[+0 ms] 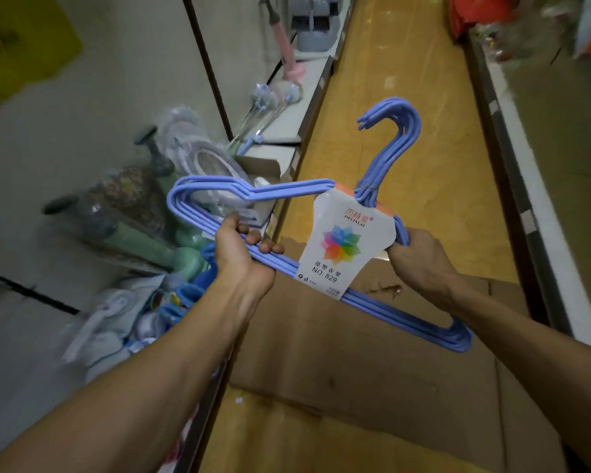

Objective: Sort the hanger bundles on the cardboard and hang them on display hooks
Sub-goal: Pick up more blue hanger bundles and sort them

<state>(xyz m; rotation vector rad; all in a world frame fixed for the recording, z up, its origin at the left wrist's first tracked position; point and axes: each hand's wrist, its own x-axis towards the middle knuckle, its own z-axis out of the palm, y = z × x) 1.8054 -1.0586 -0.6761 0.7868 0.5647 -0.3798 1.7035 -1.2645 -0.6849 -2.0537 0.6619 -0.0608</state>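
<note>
blue hanger bundle (382, 303) up in the air over the cardboard (372, 363), held in both hands! left hand (243, 254) has its grip curled round the lower bars near the bend, right hand (420, 261) clamps the other shoulder just past the white label (342, 244), fingers hidden behind. hooks (394, 124) point up and away, all stacked together. to do this well, i'd say keep the hooks lined up as one, tilt the bundle level, and feed them onto a display hook together. no display hook clearly shows here. cardboard lies flat on the yellow floor (389, 97) of a shop aisle; low shelf (287, 124) at left crowded with wrapped goods, all blurred.
</note>
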